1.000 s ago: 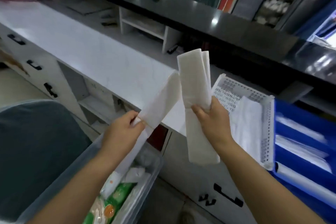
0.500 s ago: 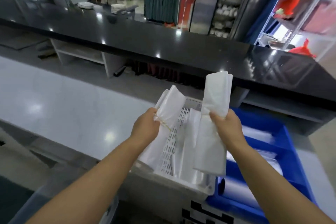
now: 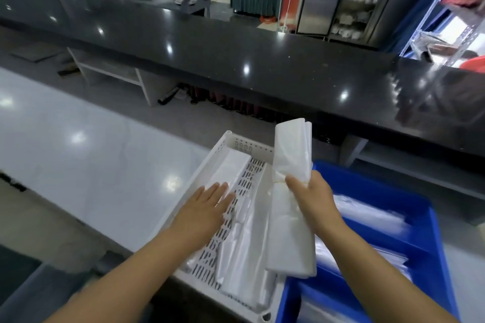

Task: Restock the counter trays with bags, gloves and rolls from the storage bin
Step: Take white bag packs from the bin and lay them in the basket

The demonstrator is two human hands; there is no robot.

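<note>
- Lower centre, white tray: our left grip lies flat, fingers apart, on laid bags.
- Our right grip clamped round second bag bundle above tray.
- Bag step; next, we judge, lay it alongside.

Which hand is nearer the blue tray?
Right. The right hand, gripping a bag bundle, hovers at the left edge of the blue tray; the left hand lies flat on bags in the white tray, farther left.

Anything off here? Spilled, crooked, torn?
Nothing stands out. The folded bags lie lengthwise in the white tray, with the left hand flat on them. The right hand holds a banded bag bundle upright above the tray. No spill or tear visible.
</note>
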